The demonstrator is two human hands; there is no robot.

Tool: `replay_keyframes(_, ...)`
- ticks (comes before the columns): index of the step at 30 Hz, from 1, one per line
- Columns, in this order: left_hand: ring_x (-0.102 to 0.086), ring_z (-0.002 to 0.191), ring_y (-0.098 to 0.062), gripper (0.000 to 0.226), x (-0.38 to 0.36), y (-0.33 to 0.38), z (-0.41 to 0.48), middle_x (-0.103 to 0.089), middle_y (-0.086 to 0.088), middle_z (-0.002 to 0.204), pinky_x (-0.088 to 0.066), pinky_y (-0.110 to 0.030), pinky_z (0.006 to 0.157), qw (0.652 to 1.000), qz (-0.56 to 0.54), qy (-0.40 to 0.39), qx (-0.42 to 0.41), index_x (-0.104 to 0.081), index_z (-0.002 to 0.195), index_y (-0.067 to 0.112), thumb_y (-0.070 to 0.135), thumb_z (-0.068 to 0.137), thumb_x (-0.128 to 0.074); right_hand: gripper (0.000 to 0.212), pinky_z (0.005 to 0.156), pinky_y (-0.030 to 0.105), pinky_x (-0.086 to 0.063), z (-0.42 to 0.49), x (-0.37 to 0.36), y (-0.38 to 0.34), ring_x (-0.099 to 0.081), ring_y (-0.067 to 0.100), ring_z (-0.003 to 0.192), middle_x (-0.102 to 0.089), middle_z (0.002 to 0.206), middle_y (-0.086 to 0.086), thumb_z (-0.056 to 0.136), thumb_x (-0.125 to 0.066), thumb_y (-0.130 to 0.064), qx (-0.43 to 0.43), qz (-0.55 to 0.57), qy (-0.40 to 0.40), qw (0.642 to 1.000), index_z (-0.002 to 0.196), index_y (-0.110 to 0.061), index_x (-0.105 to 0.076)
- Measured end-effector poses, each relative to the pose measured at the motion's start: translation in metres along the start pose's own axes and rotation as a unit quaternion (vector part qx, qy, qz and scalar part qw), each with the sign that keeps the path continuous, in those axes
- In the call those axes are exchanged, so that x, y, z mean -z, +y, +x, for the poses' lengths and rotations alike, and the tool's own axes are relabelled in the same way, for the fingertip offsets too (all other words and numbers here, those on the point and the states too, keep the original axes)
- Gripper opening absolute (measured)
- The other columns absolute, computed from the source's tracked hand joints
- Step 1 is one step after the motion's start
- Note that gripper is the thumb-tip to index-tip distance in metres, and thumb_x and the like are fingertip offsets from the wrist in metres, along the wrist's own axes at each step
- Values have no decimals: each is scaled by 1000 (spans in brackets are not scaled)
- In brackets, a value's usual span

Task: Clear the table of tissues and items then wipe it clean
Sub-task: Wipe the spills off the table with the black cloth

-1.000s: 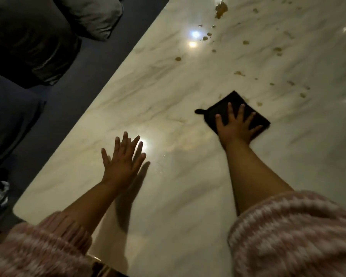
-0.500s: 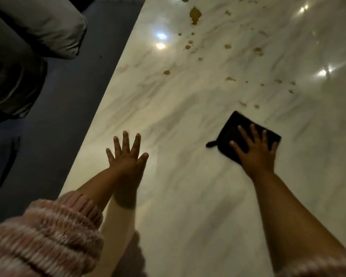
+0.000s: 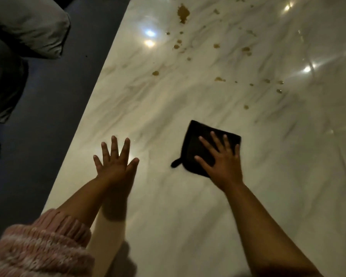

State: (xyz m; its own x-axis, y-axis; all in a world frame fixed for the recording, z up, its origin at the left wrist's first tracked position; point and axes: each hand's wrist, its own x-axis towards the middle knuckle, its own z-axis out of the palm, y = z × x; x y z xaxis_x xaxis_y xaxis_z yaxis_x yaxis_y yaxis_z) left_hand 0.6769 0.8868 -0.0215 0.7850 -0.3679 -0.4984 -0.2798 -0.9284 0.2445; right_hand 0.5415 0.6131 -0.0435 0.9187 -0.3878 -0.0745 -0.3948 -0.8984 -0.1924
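In the head view, a dark cloth (image 3: pixel 193 139) is seen lying flat on the marble worktop (image 3: pixel 188 226), pressed down by the right hand (image 3: pixel 222 166) with its fingers straight and spread. The left hand (image 3: pixel 116 162) is laid flat on the worktop beside it, fingers wide, nothing held. No tissues or loose items are seen on the part in view, so clearing is judged done and wiping under way. Brown spots (image 3: pixel 183 13) beyond the cloth are left to be wiped. The worktop's far end and right side are cut off, part of the cloth is hidden under the hand, and dim light and glare blur finer marks.
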Motion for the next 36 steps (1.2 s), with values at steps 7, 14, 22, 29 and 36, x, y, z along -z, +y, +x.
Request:
replay_keyframes(7,24,141,-27,84,20,50,0,27,-5,153,12,-58,109,999,4,-29,35,20,145,34,64,88,-34,70,111,63,2,91,29,95,5,28,146,1,160,-5,86,-20,-74,-254,19,-18,967,148,-44,-4)
replay_keyframes(14,37,134,-22,73,-36,175,-25,39,8,147,19,-49,107,990,-3,17,-142,24,138,44,72,86,-18,64,112,59,2,37,24,91,0,28,146,-3,159,-9,86,-21,-72,-60,1,-26,998,144,-51,-5)
replay_keyframes(22,43,131,-23,71,-94,234,-27,44,7,144,23,-52,104,993,30,4,-114,30,133,50,76,75,0,72,112,62,2,68,57,241,6,29,146,3,159,-5,81,-13,-78,-237,-11,-30,971,146,-48,-2)
replay_keyframes(29,42,131,-22,71,-100,240,-25,45,10,142,19,-51,107,995,49,28,-85,31,129,54,77,67,5,64,109,62,7,100,44,167,8,34,145,3,159,-5,90,-19,-68,-30,4,-43,999,147,-45,-2)
replay_keyframes(36,44,130,-16,73,-104,242,-26,40,12,145,20,-48,107,994,45,58,-75,25,134,55,82,67,12,74,108,68,1,108,65,272,9,33,145,4,159,-10,81,-20,-80,-174,-8,-39,984,145,-50,0)
